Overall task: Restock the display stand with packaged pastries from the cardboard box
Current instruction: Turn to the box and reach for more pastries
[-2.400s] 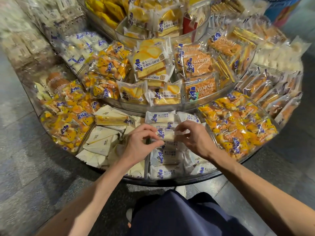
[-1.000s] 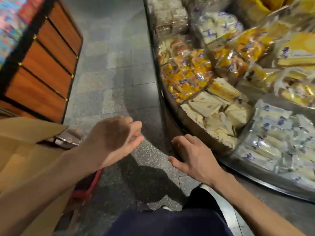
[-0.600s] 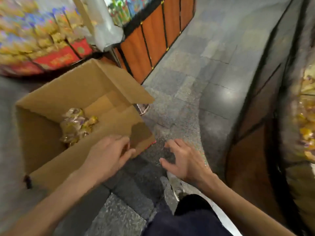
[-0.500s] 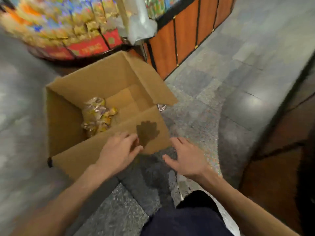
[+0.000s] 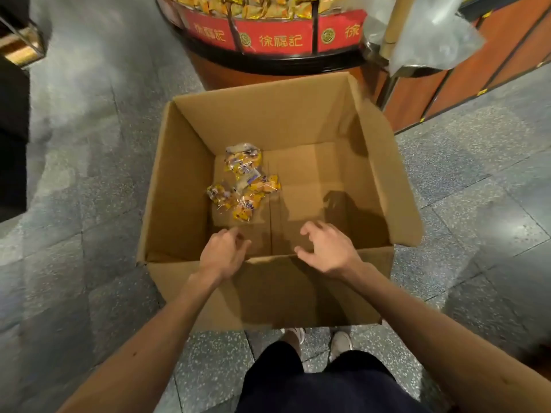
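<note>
- Cardboard box (image 5: 268, 123) sits open on the floor (image 5: 89, 174), flaps splayed out, just in front of the person's feet.
- Packaged pastries (image 5: 243, 186): one small loose cluster on the box bottom, left of centre. The rest of the bottom is bare cardboard, so my read is this is the last of the stock.
- Left hand (image 5: 223, 253): over the near rim, fingers loosely curled downward, nothing in it. It's the closer hand to the packets, but not touching them.
- Right hand (image 5: 328, 248): also over the near rim, right of the middle, fingers spread and half bent, empty.
- Handling, judging by looks: light packets in thin clear-and-yellow film. Probably crinkly, slick and a bit air-puffed, with soft contents that crush easily.
- Where to grab: cup both hands in from either side of the cluster and scoop it as one lot. For singles, pinch the crimped end seals and don't squeeze the middles.
- Risks: slick film means packets can slide off a heaped handful. The box is deep, so it's a long reach down.
- Round stand with the red band (image 5: 277, 40) stands just beyond the box, holding yellow-wrapped goods. Can't tell if it's the one being restocked.
</note>
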